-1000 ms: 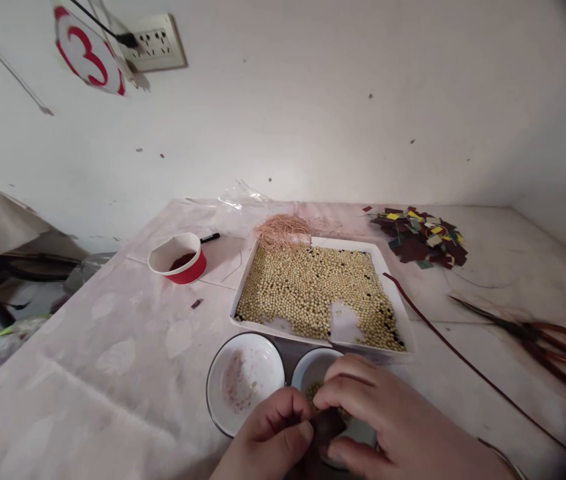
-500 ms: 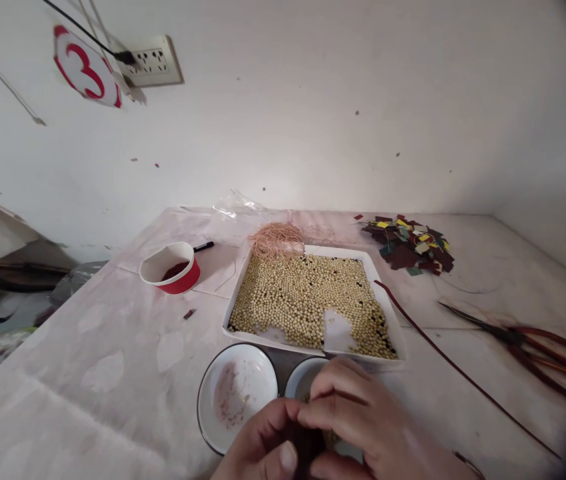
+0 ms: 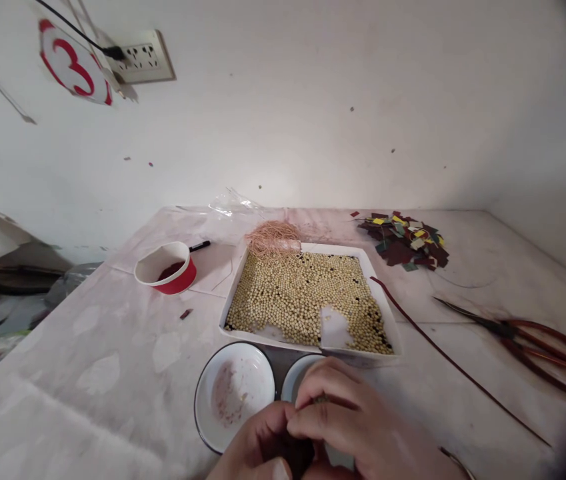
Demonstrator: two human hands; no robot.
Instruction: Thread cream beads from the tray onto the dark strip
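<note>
At the bottom of the head view my left hand (image 3: 257, 439) and my right hand (image 3: 345, 417) meet, fingertips touching. Both are closed around something dark (image 3: 299, 455), mostly hidden by the fingers, so its kind does not show. A small greenish-brown bit (image 3: 321, 399) peeks out between my right fingers. Under my right hand lies a white dish (image 3: 295, 379), largely covered. Beside my left hand sits another white dark-rimmed dish (image 3: 257, 367) with reddish residue and crumbs. Just beyond the dishes is a white tray (image 3: 395, 333) of small pale yellow beads or seeds, some black among them.
A red-and-white paper cup (image 3: 177, 280) with dark red bits and a black marker (image 3: 199, 246) stand left. Copper-coloured threads (image 3: 273, 239) rest on the tray's back corner. To the right are coloured scraps (image 3: 403, 243), a dark red strip (image 3: 443, 352) and scissors (image 3: 513, 330).
The view has shifted slightly, moving the scene a little left and up. My hands stay together over the dish, and the right fingers have parted slightly, showing the greenish bit.
</note>
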